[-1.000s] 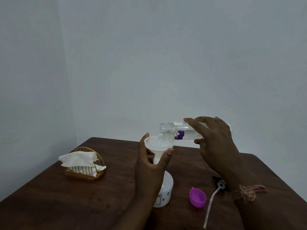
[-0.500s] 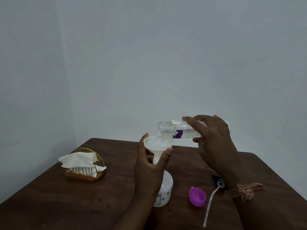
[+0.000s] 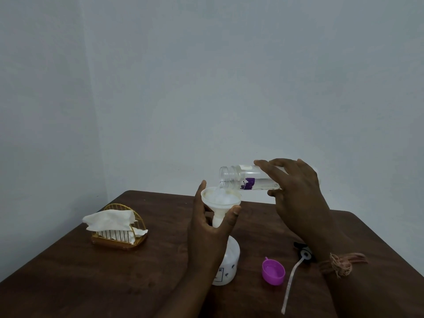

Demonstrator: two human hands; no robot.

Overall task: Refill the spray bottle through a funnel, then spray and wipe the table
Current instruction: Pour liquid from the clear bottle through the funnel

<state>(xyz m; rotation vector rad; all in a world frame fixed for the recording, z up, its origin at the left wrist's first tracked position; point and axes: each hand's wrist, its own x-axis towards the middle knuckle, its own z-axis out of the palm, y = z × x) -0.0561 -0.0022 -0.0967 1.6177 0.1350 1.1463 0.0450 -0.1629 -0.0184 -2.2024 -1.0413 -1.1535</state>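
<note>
Clear refill bottle (image 3: 250, 180) held near-horizontal, long axis left-right, open mouth pointing left and tipped slightly down over the white funnel (image 3: 220, 199). Right hand (image 3: 296, 189) grasps its body; little liquid visible inside. Thin stream falls into the funnel bowl, which holds pooled liquid. Funnel stem sits upright in the white spray bottle (image 3: 227, 265), standing mid-counter (image 3: 91, 283). Left hand (image 3: 210, 228) grips the funnel below its rim. Purple cap (image 3: 273, 271) lies open-side up; sprayer head with tube (image 3: 296, 274) just beside it. Wire holder (image 3: 119, 232) contains white tissues
</note>
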